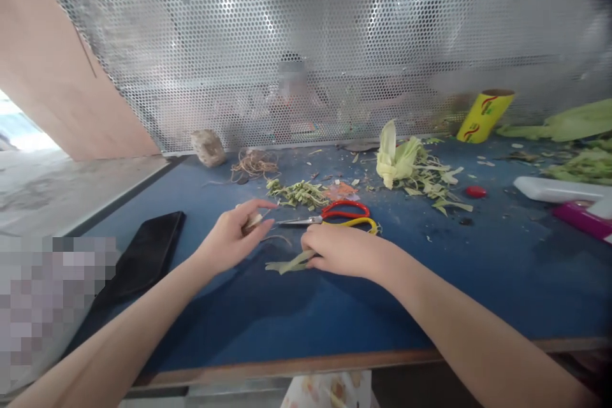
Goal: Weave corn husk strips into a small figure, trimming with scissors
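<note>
My left hand (234, 233) hovers low over the blue table (335, 306), its fingers pinched round a small pale piece that I cannot make out. My right hand (342, 250) lies knuckles up on the table and presses or grips a pale green husk strip (287, 263) that sticks out to its left. Just beyond both hands lie scissors (339, 217) with one red and one yellow handle, blades pointing left. A small heap of cut green strips (299, 192) sits behind the scissors.
A black phone (143, 255) lies at the left. Further back are a husked corn piece with scraps (406, 166), a red cap (476, 191), a yellow roll (482, 115), a twine bundle (253, 164) and a stone (208, 146). A perforated metal screen (335, 44) closes the far edge. White and pink items (568, 201) lie right.
</note>
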`<state>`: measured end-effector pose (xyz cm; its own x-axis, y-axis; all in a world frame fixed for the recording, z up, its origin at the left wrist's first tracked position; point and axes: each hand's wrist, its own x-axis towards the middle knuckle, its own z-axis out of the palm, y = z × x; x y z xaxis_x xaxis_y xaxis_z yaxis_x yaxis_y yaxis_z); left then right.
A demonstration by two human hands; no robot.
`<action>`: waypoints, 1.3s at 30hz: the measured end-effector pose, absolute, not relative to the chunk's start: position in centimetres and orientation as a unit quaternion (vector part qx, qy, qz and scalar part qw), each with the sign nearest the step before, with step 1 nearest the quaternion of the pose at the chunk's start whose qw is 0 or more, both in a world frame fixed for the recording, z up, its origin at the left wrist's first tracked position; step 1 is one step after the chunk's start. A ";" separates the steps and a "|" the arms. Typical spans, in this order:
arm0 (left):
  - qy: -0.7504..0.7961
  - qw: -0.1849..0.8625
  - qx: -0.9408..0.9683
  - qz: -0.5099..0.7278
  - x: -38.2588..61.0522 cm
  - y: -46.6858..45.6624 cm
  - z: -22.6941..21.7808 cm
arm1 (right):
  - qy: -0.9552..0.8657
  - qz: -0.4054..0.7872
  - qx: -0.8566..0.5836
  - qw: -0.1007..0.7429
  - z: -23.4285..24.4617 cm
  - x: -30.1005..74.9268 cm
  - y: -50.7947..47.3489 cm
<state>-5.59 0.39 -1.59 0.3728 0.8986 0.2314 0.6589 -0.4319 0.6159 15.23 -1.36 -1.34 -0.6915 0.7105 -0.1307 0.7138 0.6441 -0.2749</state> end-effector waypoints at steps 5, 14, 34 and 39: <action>0.453 0.512 0.597 0.419 -5.0 1.1 -1.4 | 0.866 -0.259 0.421 -0.075 -0.7 16.1 -1.3; 0.435 0.542 0.499 0.518 -4.8 0.8 -1.1 | 0.707 -0.500 0.392 -0.311 0.1 15.8 -1.3; 0.456 0.446 0.543 0.546 -1.0 0.4 1.5 | 0.565 -0.634 0.302 -0.434 -0.2 14.2 -2.6; 0.456 0.446 0.552 0.536 -1.1 -0.1 0.6 | 0.579 -0.591 0.349 -0.441 -0.6 14.1 -2.4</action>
<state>-1.08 -0.10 0.65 0.0081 0.9827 0.1849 0.0248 -0.1851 0.9824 14.10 -2.41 -0.57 -0.3680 0.9246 0.0985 -0.1166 0.0592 -0.9914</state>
